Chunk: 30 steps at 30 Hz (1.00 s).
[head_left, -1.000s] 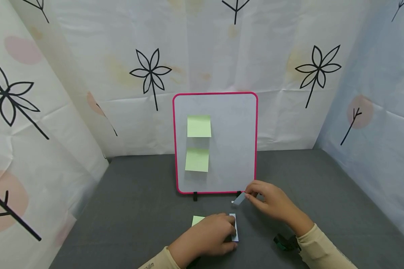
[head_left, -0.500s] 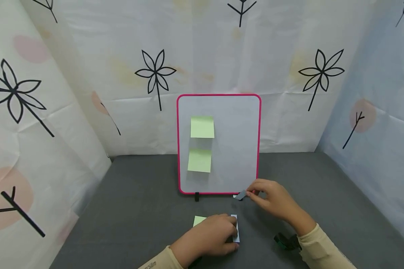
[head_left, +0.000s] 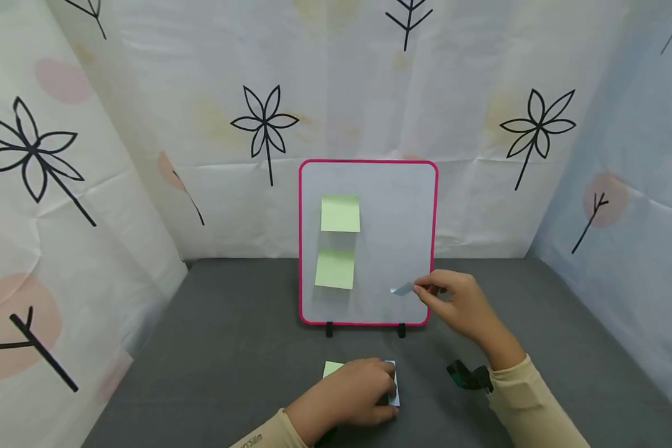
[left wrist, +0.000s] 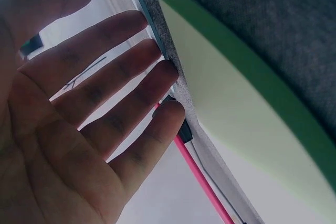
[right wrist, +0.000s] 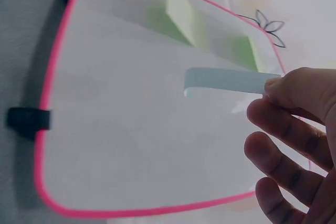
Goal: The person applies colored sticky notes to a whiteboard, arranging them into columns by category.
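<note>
My right hand pinches a light blue sticky strip between thumb and index finger; its free end curls. The strip hovers before the lower right of a pink-framed whiteboard. My left hand rests on the table, its fingertips touching a narrow blue sticky-strip pad. Those fingers look nearly straight in the left wrist view, with the thumb apart. Beside that hand lies a green sticky-note pad, mostly covered by it in the head view. Two green sticky notes, an upper note and a lower note, hang on the board's left side.
The board stands upright on black feet on a grey table. Patterned cloth encloses the back and both sides. A dark strapped device is at the right wrist.
My right hand has lifted the blue strip from near the board's bottom edge up in front of its lower right. The left hand stays on the pad. The head view has shifted slightly.
</note>
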Available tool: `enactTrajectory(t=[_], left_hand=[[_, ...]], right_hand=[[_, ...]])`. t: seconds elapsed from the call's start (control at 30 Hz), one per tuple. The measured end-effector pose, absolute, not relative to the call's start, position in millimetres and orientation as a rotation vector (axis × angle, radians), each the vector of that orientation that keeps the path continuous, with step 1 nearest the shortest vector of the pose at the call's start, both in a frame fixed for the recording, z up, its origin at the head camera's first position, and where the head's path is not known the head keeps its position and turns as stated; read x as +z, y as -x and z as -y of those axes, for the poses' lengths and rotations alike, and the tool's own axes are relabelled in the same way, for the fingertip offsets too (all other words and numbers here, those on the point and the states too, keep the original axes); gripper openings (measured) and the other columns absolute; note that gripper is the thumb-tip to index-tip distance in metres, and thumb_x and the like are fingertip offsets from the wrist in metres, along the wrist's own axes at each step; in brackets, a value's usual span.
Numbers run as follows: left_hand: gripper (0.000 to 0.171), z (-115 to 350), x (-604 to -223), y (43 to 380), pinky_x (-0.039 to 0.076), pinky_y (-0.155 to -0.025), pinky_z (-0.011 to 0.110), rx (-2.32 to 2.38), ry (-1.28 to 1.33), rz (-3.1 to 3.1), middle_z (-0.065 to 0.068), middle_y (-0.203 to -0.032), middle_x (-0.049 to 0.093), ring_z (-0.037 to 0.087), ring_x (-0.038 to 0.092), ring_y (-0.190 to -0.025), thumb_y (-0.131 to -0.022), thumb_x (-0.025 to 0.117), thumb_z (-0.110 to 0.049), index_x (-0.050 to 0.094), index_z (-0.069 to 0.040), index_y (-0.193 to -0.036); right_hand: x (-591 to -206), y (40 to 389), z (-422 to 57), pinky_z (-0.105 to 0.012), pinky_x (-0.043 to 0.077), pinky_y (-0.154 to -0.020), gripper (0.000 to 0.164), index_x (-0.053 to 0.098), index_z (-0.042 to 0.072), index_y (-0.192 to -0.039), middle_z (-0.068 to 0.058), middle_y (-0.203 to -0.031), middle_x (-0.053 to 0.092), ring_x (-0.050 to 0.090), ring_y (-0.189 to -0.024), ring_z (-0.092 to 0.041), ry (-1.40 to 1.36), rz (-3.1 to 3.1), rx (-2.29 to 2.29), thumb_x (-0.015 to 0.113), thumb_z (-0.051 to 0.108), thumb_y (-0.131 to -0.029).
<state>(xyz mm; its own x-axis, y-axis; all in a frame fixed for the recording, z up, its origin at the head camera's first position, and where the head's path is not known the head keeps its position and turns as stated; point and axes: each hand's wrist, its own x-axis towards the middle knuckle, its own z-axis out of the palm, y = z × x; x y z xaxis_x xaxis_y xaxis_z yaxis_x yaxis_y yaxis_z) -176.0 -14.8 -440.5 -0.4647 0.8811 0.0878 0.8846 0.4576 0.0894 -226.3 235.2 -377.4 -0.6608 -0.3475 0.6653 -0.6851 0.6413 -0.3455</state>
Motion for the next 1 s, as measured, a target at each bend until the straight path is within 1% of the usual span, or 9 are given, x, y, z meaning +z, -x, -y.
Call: enactTrajectory(t=[0.1,0.2,0.33,0.57,0.63,0.7,0.83,0.93,1.0], left_hand=[[0.015,16,-441,175,0.04,-0.065,0.013,-0.18,1.597,2.654,-0.016,-0.088,0.06,0.0,0.053,-0.075,-0.092,0.079,-0.043,0.084,-0.029,-0.097],[0.015,16,-441,175,0.04,-0.065,0.013,-0.177,1.586,2.666,-0.016,-0.089,0.061,0.0,0.054,-0.075,-0.092,0.079,-0.043,0.084,-0.029,-0.097],[0.015,17,-440,175,0.039,-0.064,0.013,-0.18,1.592,2.687,-0.016,-0.089,0.06,-0.001,0.053,-0.075,-0.093,0.079,-0.043,0.084,-0.029,-0.097],[0.017,18,-437,177,0.035,-0.06,0.015,-0.14,1.559,2.701,-0.016,-0.082,0.056,-0.001,0.048,-0.069,-0.092,0.08,-0.042,0.08,-0.029,-0.082],[0.017,18,-436,178,0.033,-0.059,0.016,-0.133,1.549,2.707,-0.016,-0.081,0.055,-0.001,0.047,-0.068,-0.092,0.08,-0.042,0.079,-0.029,-0.08],[0.017,19,-436,178,0.032,-0.058,0.016,-0.138,1.549,2.716,-0.016,-0.081,0.055,-0.001,0.047,-0.067,-0.092,0.08,-0.042,0.079,-0.029,-0.081],[0.014,19,-434,180,0.032,-0.058,0.015,-0.16,1.561,2.743,-0.016,-0.082,0.056,-0.002,0.048,-0.068,-0.093,0.079,-0.042,0.081,-0.029,-0.087],[0.014,20,-433,181,0.033,-0.058,0.015,-0.176,1.563,2.762,-0.016,-0.082,0.057,-0.003,0.048,-0.068,-0.095,0.078,-0.041,0.082,-0.028,-0.09],[0.014,19,-433,181,0.034,-0.059,0.014,-0.186,1.565,2.768,-0.017,-0.083,0.059,-0.003,0.048,-0.068,-0.095,0.078,-0.041,0.082,-0.028,-0.091]], right_hand=[[-371,231,-232,-0.029,0.058,-0.07,0.016,0.082,0.009,-0.097,0.006,-0.087,0.076,0.062,-0.075,-0.003,-0.78,2.269,0.832,0.082,-0.003,-0.087],[-363,237,-229,-0.023,0.056,-0.071,0.017,0.083,0.008,-0.097,0.003,-0.087,0.078,0.063,-0.075,-0.003,-0.76,2.224,0.862,0.082,-0.005,-0.086],[-354,244,-227,-0.016,0.052,-0.075,0.017,0.083,0.006,-0.098,0.0,-0.089,0.079,0.065,-0.076,-0.006,-0.735,2.175,0.879,0.081,-0.006,-0.086],[-342,254,-222,-0.013,0.049,-0.078,0.014,0.083,0.003,-0.095,-0.006,-0.089,0.08,0.067,-0.076,-0.015,-0.665,2.1,0.803,0.081,-0.007,-0.084],[-340,257,-221,-0.011,0.049,-0.078,0.015,0.083,0.003,-0.094,-0.009,-0.088,0.08,0.067,-0.076,-0.018,-0.64,2.063,0.818,0.081,-0.008,-0.084],[-338,260,-220,-0.01,0.05,-0.077,0.016,0.083,0.002,-0.094,-0.011,-0.087,0.079,0.066,-0.075,-0.02,-0.62,2.017,0.838,0.081,-0.01,-0.083],[-334,264,-217,-0.008,0.048,-0.078,0.015,0.083,0.001,-0.097,-0.012,-0.086,0.078,0.064,-0.076,-0.02,-0.587,1.944,0.867,0.081,-0.008,-0.085],[-332,268,-214,-0.006,0.046,-0.08,0.015,0.084,0.001,-0.098,-0.013,-0.087,0.078,0.066,-0.076,-0.022,-0.559,1.9,0.877,0.08,-0.007,-0.087],[-332,272,-212,-0.006,0.046,-0.081,0.016,0.084,0.001,-0.098,-0.014,-0.089,0.079,0.068,-0.075,-0.024,-0.541,1.869,0.89,0.08,-0.008,-0.086]])
